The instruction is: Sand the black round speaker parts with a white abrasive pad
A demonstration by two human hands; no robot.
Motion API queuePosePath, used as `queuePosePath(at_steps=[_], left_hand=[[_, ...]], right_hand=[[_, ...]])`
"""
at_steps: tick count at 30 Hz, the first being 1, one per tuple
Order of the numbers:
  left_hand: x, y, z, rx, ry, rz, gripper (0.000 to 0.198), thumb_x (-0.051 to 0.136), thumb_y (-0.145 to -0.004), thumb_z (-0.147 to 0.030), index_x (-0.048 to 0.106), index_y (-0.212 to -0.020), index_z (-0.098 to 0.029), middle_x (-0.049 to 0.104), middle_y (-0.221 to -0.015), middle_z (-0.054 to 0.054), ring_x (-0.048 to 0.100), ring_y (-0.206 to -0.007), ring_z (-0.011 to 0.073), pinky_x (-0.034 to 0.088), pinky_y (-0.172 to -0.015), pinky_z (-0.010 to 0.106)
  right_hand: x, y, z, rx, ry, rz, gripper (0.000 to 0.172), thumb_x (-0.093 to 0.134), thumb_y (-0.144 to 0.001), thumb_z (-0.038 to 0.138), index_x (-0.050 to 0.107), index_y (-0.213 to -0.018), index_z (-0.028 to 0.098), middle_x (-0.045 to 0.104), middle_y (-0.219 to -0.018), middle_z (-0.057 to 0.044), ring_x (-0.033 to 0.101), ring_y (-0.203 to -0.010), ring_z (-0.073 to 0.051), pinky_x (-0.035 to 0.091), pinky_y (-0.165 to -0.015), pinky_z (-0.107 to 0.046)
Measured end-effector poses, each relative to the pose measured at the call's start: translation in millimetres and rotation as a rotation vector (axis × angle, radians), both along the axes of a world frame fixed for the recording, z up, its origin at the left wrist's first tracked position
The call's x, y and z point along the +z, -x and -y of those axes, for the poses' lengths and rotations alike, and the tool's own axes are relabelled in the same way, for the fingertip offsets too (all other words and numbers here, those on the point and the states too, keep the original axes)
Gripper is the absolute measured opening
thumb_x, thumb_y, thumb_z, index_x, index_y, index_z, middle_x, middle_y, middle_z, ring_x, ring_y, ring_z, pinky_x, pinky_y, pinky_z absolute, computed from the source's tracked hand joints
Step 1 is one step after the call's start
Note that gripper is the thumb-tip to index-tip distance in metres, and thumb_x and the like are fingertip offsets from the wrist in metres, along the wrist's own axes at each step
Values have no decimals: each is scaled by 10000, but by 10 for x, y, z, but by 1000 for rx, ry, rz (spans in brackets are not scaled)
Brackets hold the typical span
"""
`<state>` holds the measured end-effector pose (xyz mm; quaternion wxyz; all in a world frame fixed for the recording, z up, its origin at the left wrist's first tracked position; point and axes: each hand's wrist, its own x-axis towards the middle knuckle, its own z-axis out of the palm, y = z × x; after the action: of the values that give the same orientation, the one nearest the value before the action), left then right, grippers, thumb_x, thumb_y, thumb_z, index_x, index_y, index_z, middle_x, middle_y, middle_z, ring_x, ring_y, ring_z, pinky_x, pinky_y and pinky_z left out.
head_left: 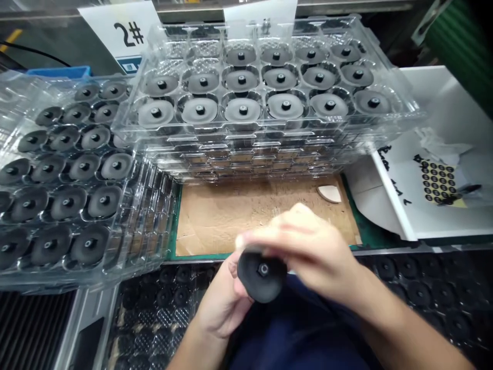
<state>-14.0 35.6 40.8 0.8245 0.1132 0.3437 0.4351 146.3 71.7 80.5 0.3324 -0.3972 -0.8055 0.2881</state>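
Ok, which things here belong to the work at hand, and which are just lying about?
Belonging: the black studded disc held between the left hand and right hand; the stacked clear trays of matching discs; probably the sheet of small black rings.
Lying about: the "2#" card; the cardboard mat; the beige scrap.

Bright, even light glares on the clear plastic trays; the right hand is motion-blurred.
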Motion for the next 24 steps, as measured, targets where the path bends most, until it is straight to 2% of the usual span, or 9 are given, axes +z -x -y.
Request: queuePosePath(at_steps=[4,7,9,12,15,16,18,20,24], left_hand=[[12,35,-4,-81,5,211,563,830,-525,-349,673,-1053,-235,710,-1064,40,673,-936,214,486,-884,285],[0,48,-4,-72,22,227,523,831,-538,-320,679,-1029,-221,717,-1036,46,682,-907,222,513,-823,277],[-15,47,-3,-67,42,219,495,826,-555,-312,681,-1018,-214,717,-1021,49,685,-884,226,526,-778,273],[-27,30,-2,-85,51,220,508,814,-566,-353,676,-1033,-208,709,-1033,53,684,-884,228,526,-775,269],[-16,-11,1,-112,37,196,538,803,-567,-391,668,-1056,-213,701,-1064,50,675,-911,221,515,-806,262],[-9,-29,2,-110,25,173,519,800,-563,-403,679,-1029,-211,700,-1060,42,668,-924,218,511,-811,256],[6,-61,5,-99,-2,126,442,788,-571,-420,703,-945,-199,705,-1008,21,651,-942,211,507,-817,247],[16,-83,9,-83,-28,87,370,777,-606,-390,711,-912,-192,706,-956,5,639,-938,189,496,-829,225],[4,-127,26,-55,-19,22,431,808,-572,-366,712,-940,-164,716,-895,34,640,-878,190,508,-778,228]], right_hand=[[-588,-145,0,-329,172,77,230,480,-915,202,641,-1080,194,690,-905,-39,596,-793,-145,417,-726,-284],[-1074,-183,155,-263,280,152,219,497,-886,212,701,-962,192,693,-763,-32,612,-696,-157,451,-655,-279],[-1231,-195,239,-237,319,158,221,502,-870,217,721,-882,198,690,-691,-18,622,-640,-155,466,-610,-268],[-1050,-211,239,-300,344,125,244,464,-896,236,694,-964,189,715,-844,-42,655,-767,-168,495,-673,-277],[-507,-177,170,-403,249,25,254,461,-920,249,597,-1130,205,672,-1074,-54,624,-937,-169,477,-749,-274],[-323,-149,155,-375,159,-27,253,478,-917,229,582,-1147,223,669,-1078,-40,616,-942,-162,460,-764,-274],[-51,-84,140,-138,-21,-53,252,452,-931,186,604,-1125,240,693,-969,-11,616,-827,-137,421,-724,-275],[56,-39,138,16,-87,-14,277,412,-937,147,641,-1074,219,693,-857,-6,593,-721,-125,376,-667,-286],[25,-7,165,-150,21,155,273,428,-911,107,665,-1026,177,666,-787,-19,550,-681,-134,315,-629,-298]])
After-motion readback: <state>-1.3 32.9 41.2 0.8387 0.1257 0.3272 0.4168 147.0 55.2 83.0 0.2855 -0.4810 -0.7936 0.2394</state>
